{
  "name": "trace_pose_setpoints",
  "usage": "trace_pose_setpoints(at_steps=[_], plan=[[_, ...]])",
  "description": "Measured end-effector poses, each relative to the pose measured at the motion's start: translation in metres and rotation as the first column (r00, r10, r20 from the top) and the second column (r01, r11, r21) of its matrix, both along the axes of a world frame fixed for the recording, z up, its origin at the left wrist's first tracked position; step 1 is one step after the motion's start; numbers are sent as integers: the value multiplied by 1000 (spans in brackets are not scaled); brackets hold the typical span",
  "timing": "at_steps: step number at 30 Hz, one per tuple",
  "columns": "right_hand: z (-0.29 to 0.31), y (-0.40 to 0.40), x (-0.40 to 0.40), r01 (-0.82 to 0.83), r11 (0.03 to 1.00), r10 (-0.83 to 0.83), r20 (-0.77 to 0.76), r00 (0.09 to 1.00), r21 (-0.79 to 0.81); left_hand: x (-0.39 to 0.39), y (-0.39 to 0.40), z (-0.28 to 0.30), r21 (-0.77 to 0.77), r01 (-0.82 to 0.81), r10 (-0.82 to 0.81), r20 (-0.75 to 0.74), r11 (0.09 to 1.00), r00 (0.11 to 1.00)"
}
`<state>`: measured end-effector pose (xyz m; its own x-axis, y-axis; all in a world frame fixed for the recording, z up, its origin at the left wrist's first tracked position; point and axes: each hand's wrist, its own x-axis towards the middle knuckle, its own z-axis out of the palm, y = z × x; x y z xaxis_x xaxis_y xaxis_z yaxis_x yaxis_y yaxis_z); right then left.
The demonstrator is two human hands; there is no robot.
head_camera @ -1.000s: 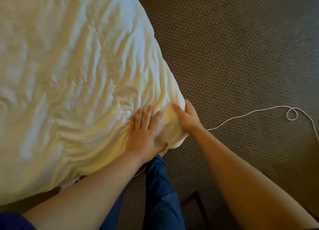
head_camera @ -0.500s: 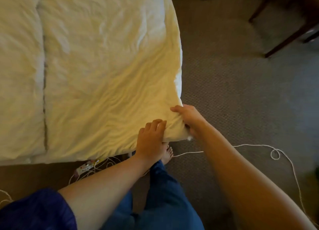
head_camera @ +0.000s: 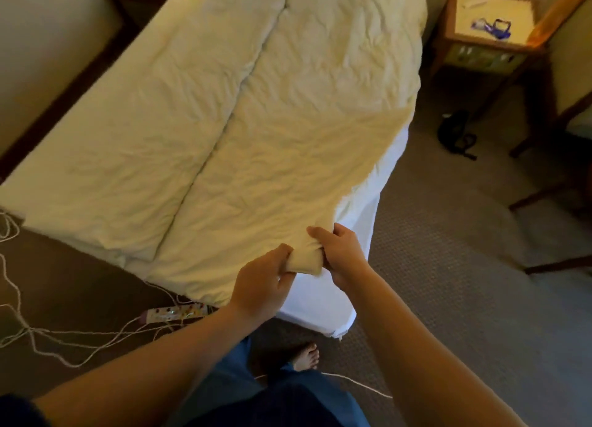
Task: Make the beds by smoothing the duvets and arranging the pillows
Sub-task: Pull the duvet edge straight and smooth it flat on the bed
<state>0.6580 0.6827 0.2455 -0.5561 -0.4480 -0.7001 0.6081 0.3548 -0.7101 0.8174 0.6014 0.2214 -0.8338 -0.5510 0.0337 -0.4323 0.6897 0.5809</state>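
Together, left hand (head_camera: 263, 282) and right hand (head_camera: 342, 253) each close a tight grip on the duvet (head_camera: 304, 132) corner.

Both duvets, right duvet (head_camera: 314, 113) and left duvet (head_camera: 134, 132), are seen as matt, creased cloth. The fitted sheet (head_camera: 355, 221) is smoother white fabric. The carpet (head_camera: 448, 298) is rough, ribbed pile. The bedside table (head_camera: 448, 33) is finished in wood.

Cream duvet (head_camera: 320, 122), white sheet (head_camera: 358, 221), grey-brown textured carpet (head_camera: 448, 266), blue trousers (head_camera: 288, 401)
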Motion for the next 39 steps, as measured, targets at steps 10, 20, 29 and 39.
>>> trace_pose_setpoints(at_steps=[10, 20, 29, 39], plan=[[-7, -148, 6, 3, 1000, -4, 51, 999, 14, 32, -100, 10, 278, -247, 280, -83, 928, 956], [-72, -321, 2, 24, 984, -26, 4, 1000, 176, 79, -236, -42, 630, -307, 480, -121, 714, 869], [-201, -491, 91, -293, 912, 376, -300, 877, 288, 170, -362, -186, 799, -548, 741, 208, 247, 638], [-424, -477, 155, -593, 618, 771, -251, 585, 516, 240, -369, -324, 688, -667, 527, 694, -286, 491]])
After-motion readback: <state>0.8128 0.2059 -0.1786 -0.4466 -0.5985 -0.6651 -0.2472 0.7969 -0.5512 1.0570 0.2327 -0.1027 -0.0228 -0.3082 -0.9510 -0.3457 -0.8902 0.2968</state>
